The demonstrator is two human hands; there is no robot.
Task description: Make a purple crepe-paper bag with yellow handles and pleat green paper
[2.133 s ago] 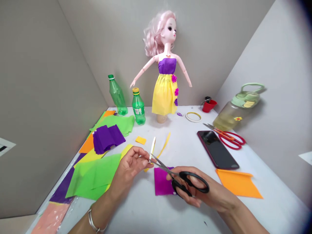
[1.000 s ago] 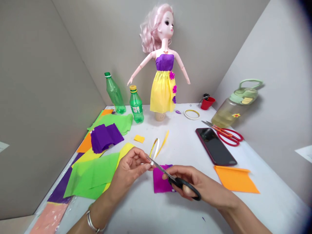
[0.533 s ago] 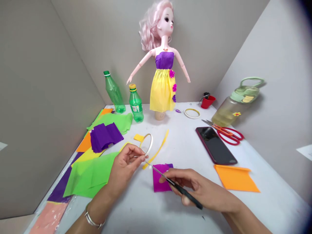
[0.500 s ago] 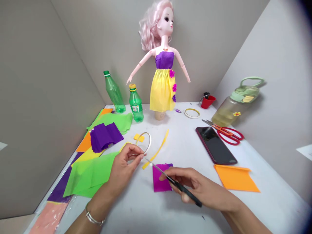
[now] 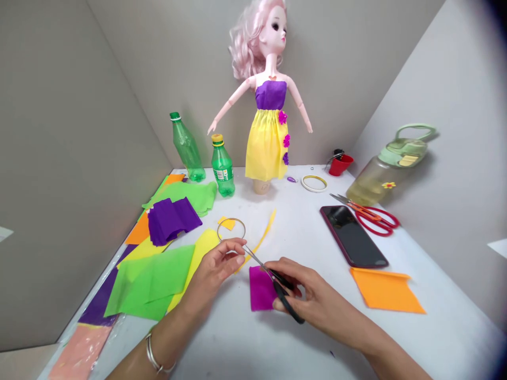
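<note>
My left hand (image 5: pixel 217 266) pinches a thin pale ring (image 5: pixel 231 218), held almost flat above the table, thumb and fingers bent at its near side. In my right hand (image 5: pixel 307 295) are small black-handled scissors (image 5: pixel 258 260), their handles spread apart. The scissors' tips reach the left fingertips; whether anything lies between the blades is too small to tell. Below the scissors is a magenta paper square (image 5: pixel 261 293), partly covered by the right hand. A narrow yellow strip (image 5: pixel 269 226) lies behind them, and a small yellow-orange piece (image 5: pixel 227 224) shows through the ring.
A doll (image 5: pixel 271 95) in a purple top and yellow skirt stands at the back. Green bottles (image 5: pixel 223 171), purple paper (image 5: pixel 173 219) and green sheets (image 5: pixel 150 282) are leftward. Rightward are a phone (image 5: pixel 354 236), red-handled scissors (image 5: pixel 374 219), a water bottle (image 5: pixel 366 179) and orange paper (image 5: pixel 386 290).
The ring has tipped from upright to nearly flat. The scissors' handles have spread, and the right hand has turned with them. The left hand has shifted slightly right.
</note>
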